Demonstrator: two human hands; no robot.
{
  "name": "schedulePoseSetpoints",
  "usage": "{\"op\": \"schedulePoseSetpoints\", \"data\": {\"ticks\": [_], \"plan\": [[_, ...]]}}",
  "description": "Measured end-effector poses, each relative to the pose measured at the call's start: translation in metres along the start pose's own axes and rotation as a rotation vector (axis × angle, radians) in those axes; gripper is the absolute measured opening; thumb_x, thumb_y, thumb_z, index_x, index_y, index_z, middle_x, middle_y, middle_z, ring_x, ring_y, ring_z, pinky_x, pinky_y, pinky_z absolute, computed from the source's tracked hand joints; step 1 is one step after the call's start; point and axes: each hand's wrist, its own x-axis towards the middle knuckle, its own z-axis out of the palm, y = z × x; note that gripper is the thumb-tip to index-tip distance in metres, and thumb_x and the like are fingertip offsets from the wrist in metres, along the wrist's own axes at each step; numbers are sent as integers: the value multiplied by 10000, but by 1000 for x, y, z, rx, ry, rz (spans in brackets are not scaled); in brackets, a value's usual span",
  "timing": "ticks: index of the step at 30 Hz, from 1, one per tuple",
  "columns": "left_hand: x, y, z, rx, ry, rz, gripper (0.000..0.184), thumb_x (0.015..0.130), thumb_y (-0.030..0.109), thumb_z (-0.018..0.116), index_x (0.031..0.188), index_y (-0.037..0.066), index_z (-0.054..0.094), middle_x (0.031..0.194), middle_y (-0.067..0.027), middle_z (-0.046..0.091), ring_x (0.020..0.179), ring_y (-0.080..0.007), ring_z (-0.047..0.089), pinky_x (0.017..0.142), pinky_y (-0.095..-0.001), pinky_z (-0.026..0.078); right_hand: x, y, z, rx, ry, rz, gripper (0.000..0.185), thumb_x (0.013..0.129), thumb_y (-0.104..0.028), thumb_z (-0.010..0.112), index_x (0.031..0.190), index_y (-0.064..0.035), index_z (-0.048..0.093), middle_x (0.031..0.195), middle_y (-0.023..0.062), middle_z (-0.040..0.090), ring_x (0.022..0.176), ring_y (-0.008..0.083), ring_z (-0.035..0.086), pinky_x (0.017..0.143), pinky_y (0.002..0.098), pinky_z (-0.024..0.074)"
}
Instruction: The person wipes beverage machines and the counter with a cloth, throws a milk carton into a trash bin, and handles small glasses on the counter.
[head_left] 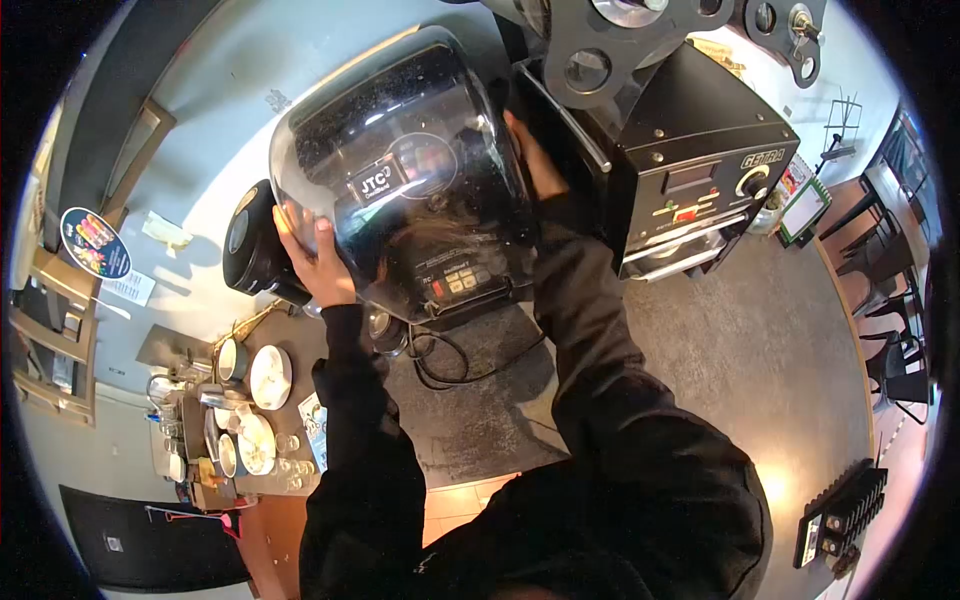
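A large blender with a clear smoky cover marked JTC is between my two hands, above the dark counter. My left hand presses on the cover's lower left side, thumb and fingers apart. On the cover's right side is my right hand, partly hidden behind the edge, with its fingertips out of clear sight. Buttons show on the blender's base at the bottom front. A black cable lies looped on the counter just below it. Close to my left hand stands a black rounded appliance.
A black GETRA machine stands right of the blender. Plates, bowls and glasses crowd the counter's left end. A black rack is at the lower right, and chairs stand beyond the counter's right edge.
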Motion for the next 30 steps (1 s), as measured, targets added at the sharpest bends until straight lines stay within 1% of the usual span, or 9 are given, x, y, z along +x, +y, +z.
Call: {"op": "schedulePoseSetpoints", "data": {"ticks": [3, 9, 10, 13, 15, 17, 22, 27, 30], "plan": [[0, 6, 2, 117, 9, 14, 615, 919, 182, 553, 1430, 22, 250, 1406, -133, 388, 1270, -212, 392, 1049, -321, 298, -30, 17, -27, -184, -41, 56, 632, 968, -488, 336, 1403, -30, 348, 1473, 110, 308, 1367, 223, 257, 1112, 332, 167], [2, -4, 2, -23, 20, 29, 587, 926, 149, 520, 1427, 6, 249, 1416, -145, 377, 1280, -198, 381, 1053, -311, 286, -104, 5, -3, -289, 302, 95, 680, 941, -511, 347, 1382, 7, 360, 1441, 189, 343, 1343, 284, 307, 1087, 329, 223], [3, -7, 1, -4, 3, 56, 574, 936, 142, 505, 1427, 2, 244, 1425, -145, 365, 1289, -195, 367, 1055, -308, 276, -119, 13, 1, -336, 472, -12, 582, 961, -445, 392, 1264, 41, 496, 1294, 152, 506, 1183, 214, 456, 1005, 290, 321], [3, -9, -3, -22, -18, 58, 618, 913, 102, 544, 1441, 41, 230, 1459, -137, 322, 1290, -254, 376, 1033, -325, 326, -154, 32, 17, -569, 507, -89, 574, 931, -384, 487, 1325, 28, 417, 1315, 231, 465, 1216, 366, 426, 1010, 397, 310], [2, -7, -3, -46, -23, 60, 619, 924, 132, 543, 1446, 45, 221, 1460, -147, 312, 1293, -253, 372, 1034, -323, 321, -162, 52, 39, -1012, 625, -596, 531, 916, -307, 518, 1321, 21, 417, 1362, 237, 410, 1249, 371, 385, 1037, 416, 281], [-1, 1, 0, -77, -19, 14, 622, 933, 169, 545, 1448, 45, 218, 1460, -150, 304, 1293, -249, 369, 1034, -318, 317, -160, 65, 47, -1328, 556, -810, 550, 876, -357, 574, 1334, -85, 439, 1453, 272, 220, 1320, 488, 208, 1040, 579, 192], [0, -2, -4, -39, -19, 7, 639, 935, 279, 544, 1439, 33, 239, 1435, -159, 350, 1276, -236, 390, 1038, -309, 307, -131, 10, 81, -1541, 444, -934, 556, 795, -522, 624, 1253, -214, 559, 1450, 248, 247, 1310, 496, 222, 999, 612, 225], [-1, -10, -2, 36, 26, 61, 614, 932, 306, 549, 1412, 16, 299, 1374, -166, 440, 1222, -221, 452, 1023, -314, 327, -83, -44, 122, -1515, 633, -963, 497, 807, -483, 613, 1233, -231, 573, 1349, 198, 425, 1205, 449, 387, 982, 541, 309], [-1, -8, -2, 32, 30, 80, 548, 977, 329, 431, 1409, 15, 308, 1374, -175, 436, 1225, -237, 455, 1014, -328, 341, -105, -24, 157, -1567, 405, -963, 450, 815, -473, 597, 1219, -275, 581, 1381, 129, 420, 1276, 417, 327, 1028, 600, 204]]}}
